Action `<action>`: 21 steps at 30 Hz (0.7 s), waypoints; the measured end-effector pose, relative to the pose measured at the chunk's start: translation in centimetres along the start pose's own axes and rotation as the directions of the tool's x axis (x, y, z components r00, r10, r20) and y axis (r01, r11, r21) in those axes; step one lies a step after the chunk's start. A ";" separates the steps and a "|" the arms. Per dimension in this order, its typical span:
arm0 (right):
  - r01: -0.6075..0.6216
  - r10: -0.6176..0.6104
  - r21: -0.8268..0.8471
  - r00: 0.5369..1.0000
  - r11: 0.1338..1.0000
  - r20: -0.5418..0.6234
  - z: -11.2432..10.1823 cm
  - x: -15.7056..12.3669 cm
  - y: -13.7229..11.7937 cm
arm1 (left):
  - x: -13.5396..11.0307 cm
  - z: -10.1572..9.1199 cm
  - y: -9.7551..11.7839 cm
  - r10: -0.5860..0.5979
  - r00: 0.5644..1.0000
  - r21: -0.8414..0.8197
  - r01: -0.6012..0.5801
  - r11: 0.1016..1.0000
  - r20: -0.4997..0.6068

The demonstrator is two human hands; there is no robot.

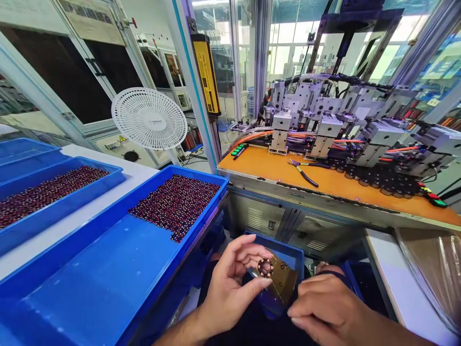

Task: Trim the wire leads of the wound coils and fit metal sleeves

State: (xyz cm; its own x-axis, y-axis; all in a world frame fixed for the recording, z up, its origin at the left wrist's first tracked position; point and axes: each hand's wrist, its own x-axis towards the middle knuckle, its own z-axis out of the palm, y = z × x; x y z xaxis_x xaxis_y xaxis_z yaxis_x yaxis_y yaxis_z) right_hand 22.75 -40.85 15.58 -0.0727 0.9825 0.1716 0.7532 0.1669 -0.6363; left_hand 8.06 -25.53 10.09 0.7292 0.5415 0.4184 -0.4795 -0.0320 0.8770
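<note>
My left hand point(234, 278) pinches a small dark ring-shaped part point(265, 267) between thumb and fingers. Light copper-coloured spots run round the ring, and its middle is open. To the right of it and apart from it, my right hand point(324, 302) is closed, thumb against curled fingers; whatever it may hold is hidden. Below and behind the ring lies a brownish-gold sheet point(286, 283) with several tiny dark pieces point(284, 265) on it. The sheet rests over a blue bin point(296, 254) at my lap.
Many small dark-red parts point(180, 202) fill the far end of a long blue tray point(90, 230) on my left. Another blue tray point(115, 170) of parts stands beyond. Ahead, an orange bench point(259, 166) carries clamping fixtures point(324, 129) and pliers point(304, 173). A white fan point(149, 117) stands behind.
</note>
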 end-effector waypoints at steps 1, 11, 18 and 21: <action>-0.053 0.052 0.076 0.999 0.996 0.015 0.0 0.0 0.0 | -0.1 -0.1 0.0 -0.005 1.000 -0.010 0.005 1.000 0.003; -0.247 0.493 0.829 0.869 0.501 -0.039 3.2 2.2 0.4 | -1.3 0.4 -0.7 0.092 0.985 0.147 -0.114 0.982 0.148; -0.116 0.530 0.881 0.832 0.458 -0.166 6.8 0.5 1.6 | -1.1 0.6 -0.9 0.036 0.999 0.023 -0.036 0.999 0.017; -0.151 0.527 0.873 0.840 0.463 -0.134 6.2 0.2 1.6 | -1.3 0.5 -0.6 0.033 0.997 0.058 -0.037 0.998 0.066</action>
State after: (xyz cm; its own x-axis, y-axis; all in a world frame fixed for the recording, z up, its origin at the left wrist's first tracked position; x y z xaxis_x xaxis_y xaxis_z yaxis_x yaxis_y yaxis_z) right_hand 19.83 -39.91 9.93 0.4228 0.9017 -0.0905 -0.2114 0.0011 -0.9774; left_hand 7.66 -26.60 9.12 0.7435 0.4838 0.4616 -0.4767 -0.1006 0.8733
